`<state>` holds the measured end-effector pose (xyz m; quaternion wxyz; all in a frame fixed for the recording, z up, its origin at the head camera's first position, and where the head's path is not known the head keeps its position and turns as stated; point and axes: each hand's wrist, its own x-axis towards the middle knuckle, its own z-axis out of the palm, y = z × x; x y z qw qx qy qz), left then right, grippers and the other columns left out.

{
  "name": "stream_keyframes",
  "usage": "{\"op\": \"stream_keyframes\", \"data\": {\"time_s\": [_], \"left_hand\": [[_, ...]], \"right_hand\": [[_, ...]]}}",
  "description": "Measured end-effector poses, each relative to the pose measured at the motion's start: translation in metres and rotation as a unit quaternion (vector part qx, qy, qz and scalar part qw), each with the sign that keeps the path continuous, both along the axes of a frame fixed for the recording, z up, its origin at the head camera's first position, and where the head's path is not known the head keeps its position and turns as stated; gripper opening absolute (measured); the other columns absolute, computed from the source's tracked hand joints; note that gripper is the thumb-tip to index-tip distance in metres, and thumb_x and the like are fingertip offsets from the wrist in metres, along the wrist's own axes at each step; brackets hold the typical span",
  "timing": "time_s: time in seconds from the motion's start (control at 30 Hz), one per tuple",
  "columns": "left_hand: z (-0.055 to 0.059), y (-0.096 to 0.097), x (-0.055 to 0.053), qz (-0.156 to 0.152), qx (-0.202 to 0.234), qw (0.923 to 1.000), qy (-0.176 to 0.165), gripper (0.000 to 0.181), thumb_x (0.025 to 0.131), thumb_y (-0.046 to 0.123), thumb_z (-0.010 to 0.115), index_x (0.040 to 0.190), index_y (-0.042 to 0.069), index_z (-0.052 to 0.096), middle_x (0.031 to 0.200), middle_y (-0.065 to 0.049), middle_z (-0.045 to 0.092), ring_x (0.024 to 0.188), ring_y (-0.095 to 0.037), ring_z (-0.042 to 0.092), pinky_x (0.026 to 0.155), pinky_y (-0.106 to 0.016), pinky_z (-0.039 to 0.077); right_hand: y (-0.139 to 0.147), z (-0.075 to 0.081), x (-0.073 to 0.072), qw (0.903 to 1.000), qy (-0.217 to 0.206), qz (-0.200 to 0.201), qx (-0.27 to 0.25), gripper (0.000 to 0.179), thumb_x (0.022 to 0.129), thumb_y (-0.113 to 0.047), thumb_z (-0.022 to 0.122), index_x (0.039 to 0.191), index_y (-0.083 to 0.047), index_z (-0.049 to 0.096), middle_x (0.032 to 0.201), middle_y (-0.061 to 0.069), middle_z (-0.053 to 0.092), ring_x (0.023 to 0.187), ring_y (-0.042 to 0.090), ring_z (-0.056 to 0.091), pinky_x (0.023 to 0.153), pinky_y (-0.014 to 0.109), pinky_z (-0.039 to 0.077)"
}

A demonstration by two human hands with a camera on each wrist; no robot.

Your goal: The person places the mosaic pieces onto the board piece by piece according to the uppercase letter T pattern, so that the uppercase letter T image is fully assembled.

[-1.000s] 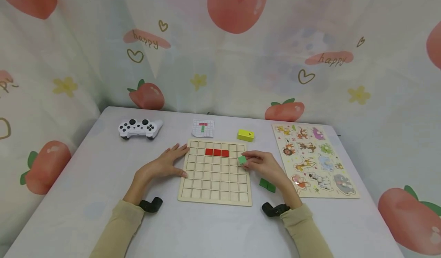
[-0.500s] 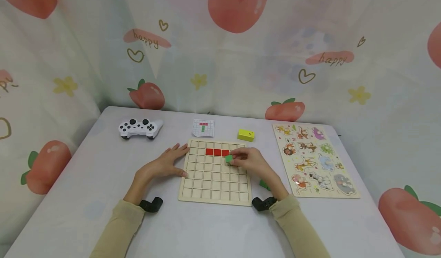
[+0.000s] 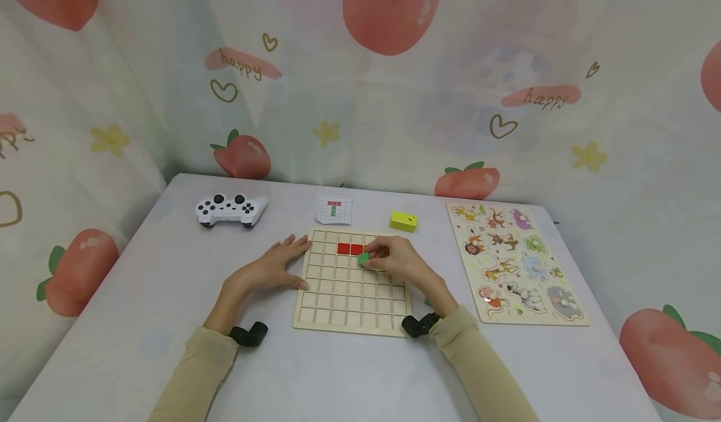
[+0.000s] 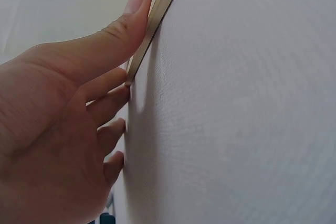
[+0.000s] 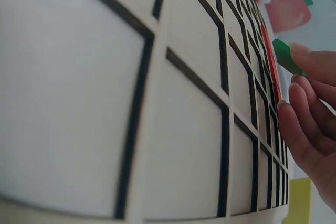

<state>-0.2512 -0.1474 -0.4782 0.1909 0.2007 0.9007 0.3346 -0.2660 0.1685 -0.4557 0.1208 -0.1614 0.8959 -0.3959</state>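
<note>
Right hand (image 3: pixel 394 258) pinches one green tile (image 3: pixel 363 259) beside two red tiles (image 3: pixel 350 248); left hand (image 3: pixel 270 268) lies flat.

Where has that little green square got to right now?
In the head view the green square is pinched in the right hand, over the wooden grid board, just below the red squares.

The right hand (image 3: pixel 394 260) covers the third red tile on the grid board (image 3: pixel 352 297), so only 2 red tiles (image 3: pixel 350 248) show, and its fingers hide most of the green tile (image 3: pixel 363 259). In the right wrist view that green tile (image 5: pixel 286 56) is a blurred sliver, and the hand is cut off by the right edge. The pattern card (image 3: pixel 333 209) is too small to read exactly. In the left wrist view the left hand (image 4: pixel 63 129) is cropped by the left and lower edges.
</note>
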Motion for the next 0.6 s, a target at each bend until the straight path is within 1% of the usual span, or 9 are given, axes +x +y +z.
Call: {"op": "stream_keyframes", "data": {"time_s": [0.2,0.33,0.43,0.6], "left_hand": [[0.001,0.0,0.0,0.0,0.003,1.0,0.001,0.1,0.082,0.036,0.085,0.162,0.008,0.031,0.171,-0.011,0.022,0.161,-0.036,0.003,0.131,-0.055,0.0],[0.001,0.0,0.0,0.001,0.005,1.0,-0.002,0.101,0.082,0.036,0.086,0.163,0.01,0.03,0.172,-0.009,0.021,0.161,-0.034,0.003,0.131,-0.054,-0.001],[0.0,0.0,-0.001,0.001,0.001,1.0,-0.007,0.102,0.082,0.037,0.085,0.163,0.012,0.029,0.172,-0.006,0.02,0.162,-0.032,0.002,0.131,-0.052,-0.002],[-0.001,-0.001,-0.001,0.001,0.002,1.0,-0.005,0.102,0.082,0.037,0.085,0.163,0.011,0.029,0.172,-0.009,0.02,0.161,-0.034,0.003,0.131,-0.055,-0.001]], "right_hand": [[-0.007,0.0,-0.004,0.9997,-0.01,0.022,0.009,0.022,0.087,-0.01,0.082,0.107,-0.004,0.075,0.089,0.004,0.068,0.082,0.015,0.059,0.074,0.023,0.051],[-0.011,-0.004,-0.008,0.9993,-0.002,0.034,0.017,0.022,0.087,-0.01,0.082,0.106,-0.004,0.074,0.088,0.003,0.068,0.081,0.013,0.059,0.072,0.022,0.05],[-0.015,-0.004,-0.009,0.9988,0.001,0.038,0.031,0.021,0.086,-0.011,0.083,0.105,-0.004,0.074,0.087,0.002,0.067,0.08,0.013,0.059,0.072,0.022,0.05],[-0.02,-0.003,-0.008,0.9977,0.0,0.038,0.056,0.021,0.087,-0.011,0.082,0.105,-0.005,0.073,0.085,0.002,0.065,0.079,0.013,0.057,0.072,0.024,0.049]]}}
